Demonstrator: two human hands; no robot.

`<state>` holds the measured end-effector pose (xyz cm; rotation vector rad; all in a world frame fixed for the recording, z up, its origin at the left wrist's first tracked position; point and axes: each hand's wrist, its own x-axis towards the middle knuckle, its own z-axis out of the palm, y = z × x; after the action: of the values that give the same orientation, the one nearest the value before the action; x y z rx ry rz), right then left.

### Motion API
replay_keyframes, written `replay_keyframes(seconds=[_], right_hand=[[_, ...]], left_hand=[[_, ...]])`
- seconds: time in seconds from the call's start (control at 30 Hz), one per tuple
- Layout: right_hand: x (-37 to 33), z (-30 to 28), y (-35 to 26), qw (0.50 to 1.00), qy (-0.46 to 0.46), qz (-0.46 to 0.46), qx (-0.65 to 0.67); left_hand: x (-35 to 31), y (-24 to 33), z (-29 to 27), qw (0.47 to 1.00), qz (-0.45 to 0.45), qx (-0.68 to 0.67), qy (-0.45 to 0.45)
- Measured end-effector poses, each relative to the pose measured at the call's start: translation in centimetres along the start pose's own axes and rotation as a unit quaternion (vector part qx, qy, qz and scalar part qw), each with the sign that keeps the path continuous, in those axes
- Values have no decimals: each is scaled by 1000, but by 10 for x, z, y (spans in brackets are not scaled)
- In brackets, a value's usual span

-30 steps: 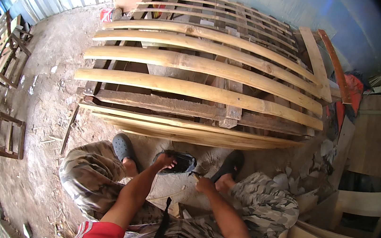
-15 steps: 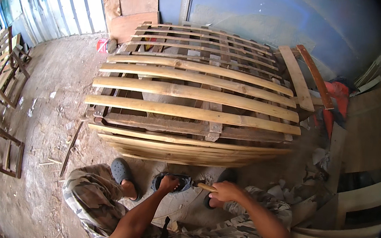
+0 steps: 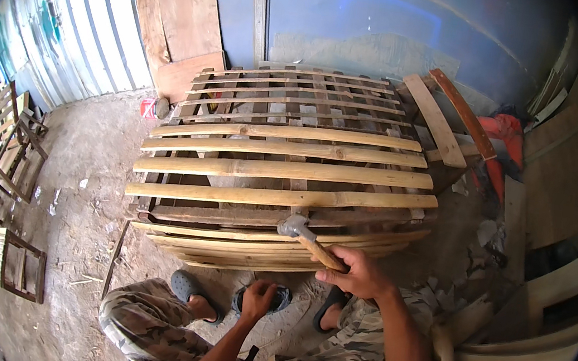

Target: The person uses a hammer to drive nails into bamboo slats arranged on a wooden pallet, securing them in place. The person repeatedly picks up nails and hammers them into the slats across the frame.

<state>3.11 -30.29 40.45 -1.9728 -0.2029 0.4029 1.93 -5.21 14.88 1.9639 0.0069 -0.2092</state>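
Observation:
My right hand (image 3: pixel 358 274) is wrapped round the wooden handle of a hammer (image 3: pixel 312 242). Its metal head is raised in front of the slatted bamboo frame (image 3: pixel 282 173), near the closest dark crossbar. Lower down, my left hand (image 3: pixel 258 299) has its fingers drawn together above a dark, round container (image 3: pixel 280 300) on the floor between my feet. Whatever those fingers may hold is too small to make out, and the container's contents are hidden. Pale bamboo strips run left to right across the frame's dark wooden bars, on the top and down the near side.
At the frame's right end lean a pale board (image 3: pixel 435 120) and a reddish-brown strip (image 3: pixel 463 114). Wood scraps and sheets (image 3: pixel 562 192) crowd the right side. Wooden chairs (image 3: pixel 18 263) stand at left. A red can (image 3: pixel 148 108) sits by the far left corner.
My right hand has lifted the hammer up and forward from beside the container to the frame's near edge. My left hand stays at the container, now higher over it. The view has shifted.

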Motion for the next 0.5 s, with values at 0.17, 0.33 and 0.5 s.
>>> replay_keyframes(seconds=[0.17, 0.33, 0.5], right_hand=[[7, 1, -6, 993, 76, -50, 74], [16, 4, -6, 969, 188, -101, 125], [21, -5, 9, 945, 294, -113, 85]], left_hand=[[-29, 35, -26, 986, 97, -97, 96], [-21, 144, -102, 977, 147, -137, 75], [49, 243, -141, 929, 354, 55, 89]])
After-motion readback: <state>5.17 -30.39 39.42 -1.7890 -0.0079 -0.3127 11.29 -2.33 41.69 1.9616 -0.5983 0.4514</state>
